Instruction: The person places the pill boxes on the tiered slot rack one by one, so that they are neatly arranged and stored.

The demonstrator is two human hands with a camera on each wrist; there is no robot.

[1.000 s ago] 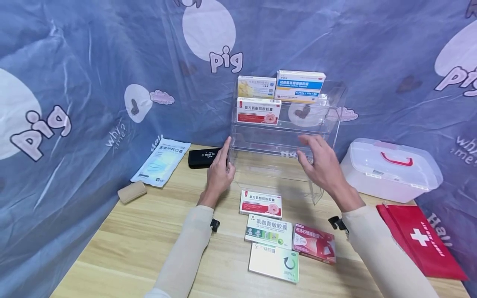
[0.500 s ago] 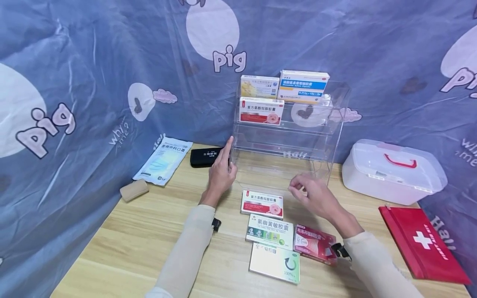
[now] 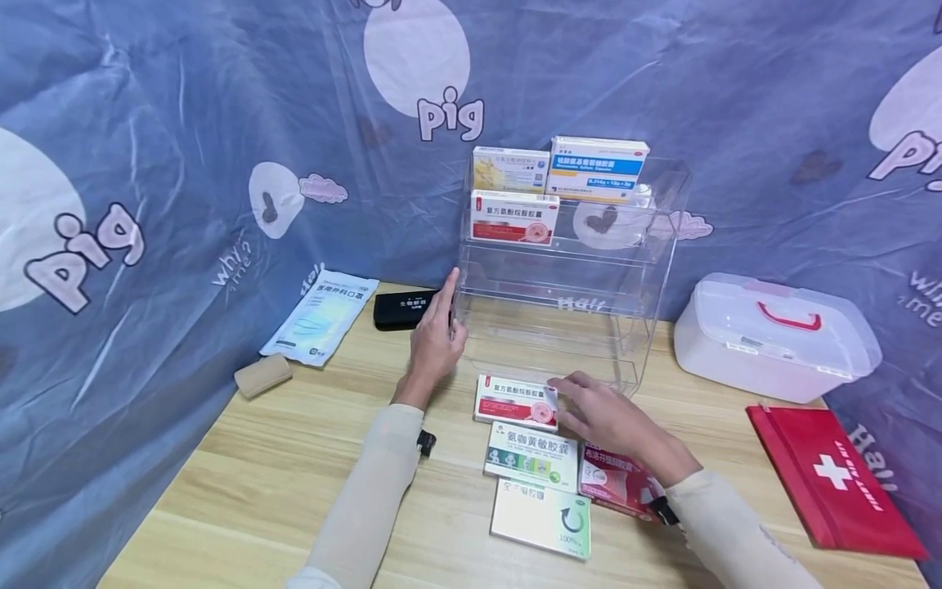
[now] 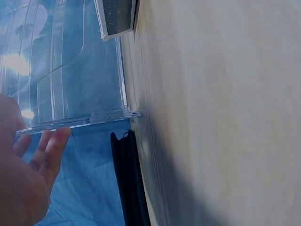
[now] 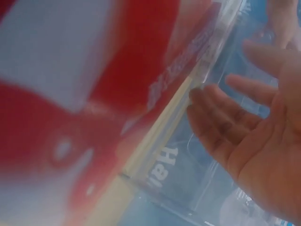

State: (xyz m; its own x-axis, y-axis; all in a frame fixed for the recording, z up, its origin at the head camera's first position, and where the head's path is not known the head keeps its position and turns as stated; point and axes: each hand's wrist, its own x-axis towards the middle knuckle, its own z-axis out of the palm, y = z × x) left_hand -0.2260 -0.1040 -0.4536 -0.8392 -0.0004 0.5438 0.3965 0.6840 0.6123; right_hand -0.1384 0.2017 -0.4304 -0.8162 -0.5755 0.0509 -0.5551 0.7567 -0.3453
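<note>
Right hand (image 3: 614, 421) moved to flat red-white box (image 3: 515, 401) | fingers apart, box reachable, not gripped | my left hand (image 3: 434, 348) steadies rack (image 3: 574, 266) near tabletop (image 3: 294, 466) back edge

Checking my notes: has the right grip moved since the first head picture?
Yes: against the clear display rack, the right grip moved downward, to the red-and-white capsule box lying in front.

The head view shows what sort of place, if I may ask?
Probably a tabletop set staged indoors: a printed cloth hangs behind a wooden table, which bears a clear rack.
</note>
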